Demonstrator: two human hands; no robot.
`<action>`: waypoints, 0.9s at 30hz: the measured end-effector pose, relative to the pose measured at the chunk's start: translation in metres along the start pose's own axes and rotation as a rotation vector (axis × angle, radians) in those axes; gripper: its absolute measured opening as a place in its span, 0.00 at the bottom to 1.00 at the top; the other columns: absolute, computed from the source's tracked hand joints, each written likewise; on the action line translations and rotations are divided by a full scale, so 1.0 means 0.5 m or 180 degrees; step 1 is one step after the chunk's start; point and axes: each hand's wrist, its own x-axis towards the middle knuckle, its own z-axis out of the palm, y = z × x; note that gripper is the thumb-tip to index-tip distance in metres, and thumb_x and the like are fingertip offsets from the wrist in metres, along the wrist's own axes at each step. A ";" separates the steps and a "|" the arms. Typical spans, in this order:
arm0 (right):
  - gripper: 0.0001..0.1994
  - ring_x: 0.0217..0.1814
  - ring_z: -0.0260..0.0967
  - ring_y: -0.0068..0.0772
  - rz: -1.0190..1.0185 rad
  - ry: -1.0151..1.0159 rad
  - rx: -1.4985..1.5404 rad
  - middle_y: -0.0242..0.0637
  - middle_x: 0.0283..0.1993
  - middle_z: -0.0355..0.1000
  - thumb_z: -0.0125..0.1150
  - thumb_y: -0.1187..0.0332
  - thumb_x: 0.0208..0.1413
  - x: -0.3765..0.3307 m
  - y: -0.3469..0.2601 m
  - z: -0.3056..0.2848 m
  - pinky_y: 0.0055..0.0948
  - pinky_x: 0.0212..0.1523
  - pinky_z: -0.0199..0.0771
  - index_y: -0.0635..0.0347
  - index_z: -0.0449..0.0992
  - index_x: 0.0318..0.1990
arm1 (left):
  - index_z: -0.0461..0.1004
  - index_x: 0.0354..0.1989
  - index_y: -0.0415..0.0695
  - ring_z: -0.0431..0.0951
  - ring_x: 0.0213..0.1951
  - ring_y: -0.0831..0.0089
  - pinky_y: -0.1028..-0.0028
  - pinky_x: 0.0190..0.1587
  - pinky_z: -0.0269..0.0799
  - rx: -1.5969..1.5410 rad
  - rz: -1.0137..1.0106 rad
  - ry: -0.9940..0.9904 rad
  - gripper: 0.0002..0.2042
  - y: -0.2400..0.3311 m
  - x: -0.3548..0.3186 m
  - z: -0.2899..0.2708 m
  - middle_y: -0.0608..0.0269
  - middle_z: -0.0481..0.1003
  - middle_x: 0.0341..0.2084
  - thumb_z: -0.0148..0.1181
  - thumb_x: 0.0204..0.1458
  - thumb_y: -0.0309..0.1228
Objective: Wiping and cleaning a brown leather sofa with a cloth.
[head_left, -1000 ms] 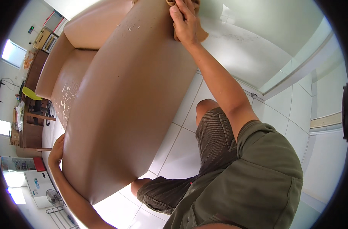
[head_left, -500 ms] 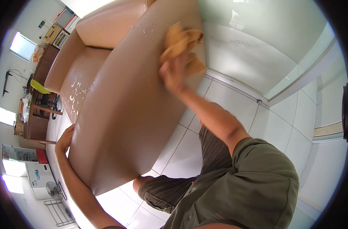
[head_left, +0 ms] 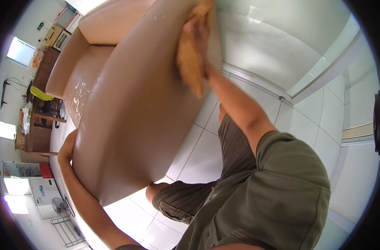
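Note:
A large tan leather sofa (head_left: 131, 104) fills the middle of the view, seen from behind its backrest. My right hand (head_left: 198, 35) presses a yellow-orange cloth (head_left: 190, 62) against the upper part of the sofa's back. The cloth hangs down below my fingers. My left hand (head_left: 67, 148) rests on the top edge of the backrest at the lower left, fingers laid flat on the leather. The seat cushion shows worn, flaking patches (head_left: 79, 100).
White floor tiles (head_left: 198, 141) lie under my bent knees. A white wall and a glass partition (head_left: 323, 71) stand to the right. At the far left are a wooden desk (head_left: 38, 125), a yellow chair (head_left: 40, 93), a fan (head_left: 58, 206) and a white appliance (head_left: 42, 196).
My right hand has swept the cloth down from the sofa's far end and back up along the backrest. My left hand has stayed on the backrest edge.

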 end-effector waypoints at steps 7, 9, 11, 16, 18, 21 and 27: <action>0.25 0.63 0.50 0.53 -0.0839 -0.1075 -0.1879 0.55 0.60 0.54 0.50 0.74 0.45 -0.085 0.057 -0.132 0.39 0.62 0.52 0.74 0.62 0.53 | 0.65 0.52 0.37 0.72 0.38 0.79 0.80 0.42 0.68 -0.0269 -0.0321 0.0027 0.18 0.020 0.005 0.016 0.64 0.73 0.40 0.45 0.57 0.35; 0.19 0.56 0.57 0.55 -0.0622 -0.1236 -0.2546 0.56 0.54 0.60 0.49 0.77 0.46 -0.193 -0.045 -0.101 0.39 0.56 0.58 0.75 0.66 0.49 | 0.65 0.52 0.37 0.72 0.38 0.79 0.80 0.42 0.68 -0.0276 -0.0376 0.0056 0.18 0.029 0.001 0.029 0.63 0.73 0.41 0.45 0.57 0.35; 0.17 0.52 0.61 0.53 -0.0947 -0.1756 -0.3073 0.57 0.49 0.64 0.48 0.77 0.49 -0.363 -0.010 -0.130 0.36 0.51 0.64 0.75 0.66 0.48 | 0.65 0.53 0.38 0.72 0.39 0.79 0.79 0.42 0.68 -0.0240 -0.0388 0.0044 0.18 0.070 0.014 0.048 0.63 0.73 0.41 0.46 0.57 0.35; 0.28 0.59 0.46 0.64 0.0262 -0.1783 0.0005 0.59 0.63 0.44 0.55 0.60 0.43 -0.469 -0.291 -0.068 0.59 0.58 0.39 0.55 0.64 0.56 | 0.65 0.53 0.38 0.69 0.43 0.72 0.73 0.48 0.63 0.0260 -0.0363 0.0419 0.23 -0.029 -0.001 -0.007 0.59 0.71 0.44 0.39 0.57 0.44; 0.36 0.68 0.28 0.66 0.0735 -0.1836 0.0291 0.56 0.68 0.33 0.55 0.61 0.42 -0.459 -0.301 -0.065 0.58 0.63 0.27 0.55 0.54 0.62 | 0.65 0.54 0.39 0.69 0.43 0.73 0.74 0.49 0.63 -0.0029 -0.0400 0.0464 0.23 -0.012 -0.012 0.011 0.60 0.71 0.45 0.39 0.58 0.43; 0.41 0.71 0.23 0.53 0.1405 -0.1491 0.0781 0.55 0.68 0.29 0.52 0.65 0.46 -0.348 -0.268 -0.040 0.43 0.67 0.26 0.61 0.35 0.65 | 0.65 0.53 0.38 0.69 0.43 0.73 0.74 0.48 0.64 0.0022 -0.0617 0.0551 0.23 0.018 -0.035 0.021 0.59 0.71 0.45 0.40 0.58 0.43; 0.28 0.61 0.48 0.45 0.0997 -0.0494 -0.1313 0.47 0.60 0.51 0.48 0.63 0.53 -0.137 -0.097 -0.029 0.34 0.61 0.46 0.63 0.50 0.59 | 0.65 0.54 0.38 0.71 0.40 0.74 0.74 0.45 0.66 -0.0269 -0.0453 0.0322 0.21 -0.001 -0.009 0.007 0.60 0.72 0.42 0.43 0.57 0.38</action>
